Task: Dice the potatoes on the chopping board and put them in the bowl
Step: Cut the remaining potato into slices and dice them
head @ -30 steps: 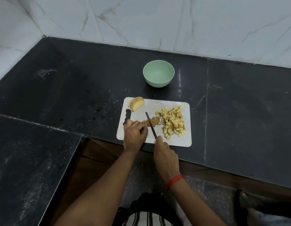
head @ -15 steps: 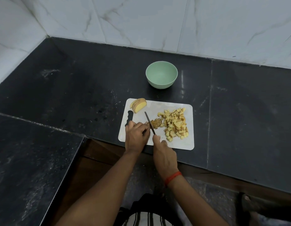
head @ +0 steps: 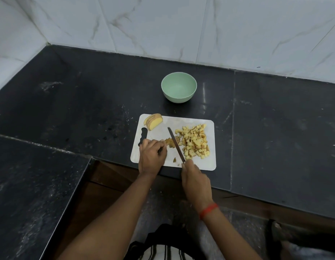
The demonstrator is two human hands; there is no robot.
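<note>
Heaped on the right half of the chopping board [head: 210,164]: diced potatoes [head: 195,142], small pale-yellow cubes, many edged with brown skin. Just left of the heap, mid-board, a partly cut potato [head: 170,142], browner and in short strips, pinned under the curled fingertips of the left hand [head: 151,156]. Laid slantwise between strips and cubes, tip toward the board's far edge, the narrow dark blade of a knife [head: 176,145]; handle buried in the closed fist of the right hand [head: 195,180] at the board's near edge. Close to that near edge, just left of the blade, one stray potato piece [head: 174,160]. In the board's far left corner, a sliced potato half [head: 153,121], slices fanned, cut faces yellow, skin tan. Along the board's left side, a dark handle slot [head: 144,135], partly covered by the left hand. Beyond the board's far edge, apart from it, a pale green bowl [head: 179,87], upright, smooth inside showing. Under the board, a black stone countertop [head: 87,102], scuffed and dusted white. Farther beyond the board, white marbled wall tiles [head: 181,25]. On the right wrist, a red band [head: 208,210].
</note>
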